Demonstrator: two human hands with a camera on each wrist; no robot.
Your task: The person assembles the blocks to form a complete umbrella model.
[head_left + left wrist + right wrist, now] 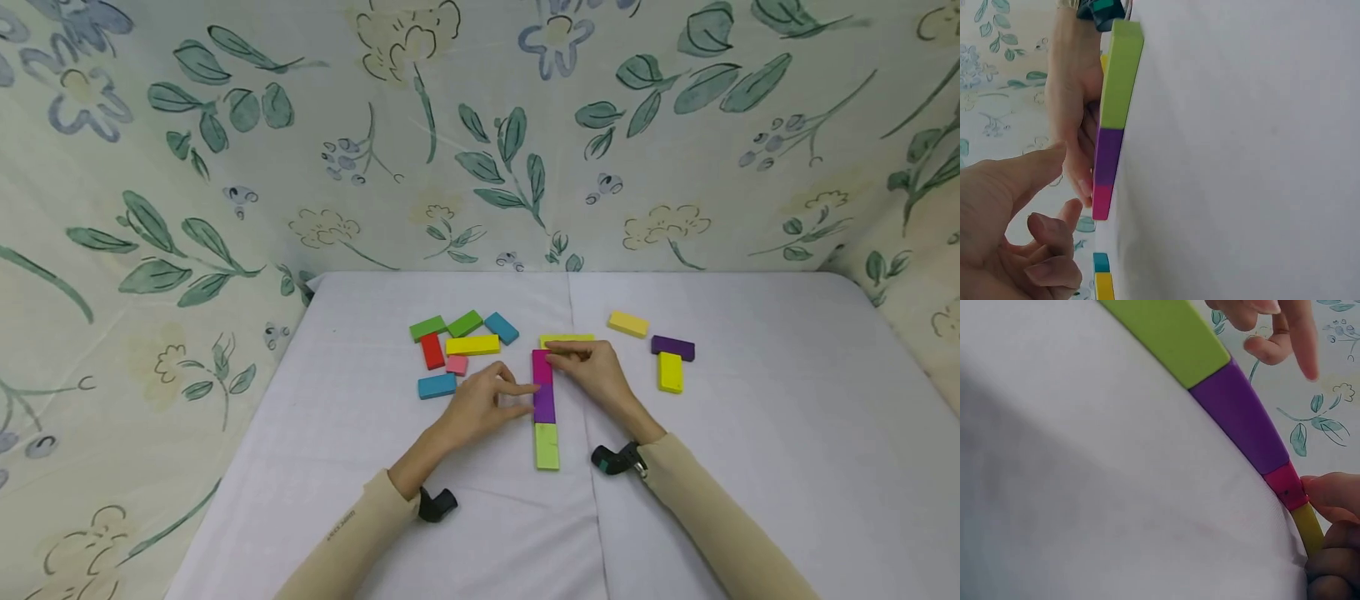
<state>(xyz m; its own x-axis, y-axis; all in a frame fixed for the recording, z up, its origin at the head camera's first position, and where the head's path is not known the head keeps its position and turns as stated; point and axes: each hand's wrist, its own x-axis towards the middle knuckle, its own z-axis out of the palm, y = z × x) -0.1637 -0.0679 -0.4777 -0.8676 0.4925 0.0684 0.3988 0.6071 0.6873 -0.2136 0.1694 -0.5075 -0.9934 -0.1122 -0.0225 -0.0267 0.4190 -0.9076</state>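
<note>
beige fabric sleeves [360,542] nearest; left hand [480,404] loose, right hand [596,373] touching the magenta rectangular block [542,368] (grip? i can't tell); careless nudging could skew it.

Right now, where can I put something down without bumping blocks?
There's bare white cloth right of the dark purple block and left of the red block. It's crowded around the pink block, and between the left hand and right hand, at the violet block.

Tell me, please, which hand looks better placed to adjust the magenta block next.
Probably the right hand: it is right at the magenta block, whereas the left hand is nearer the purple block.
</note>
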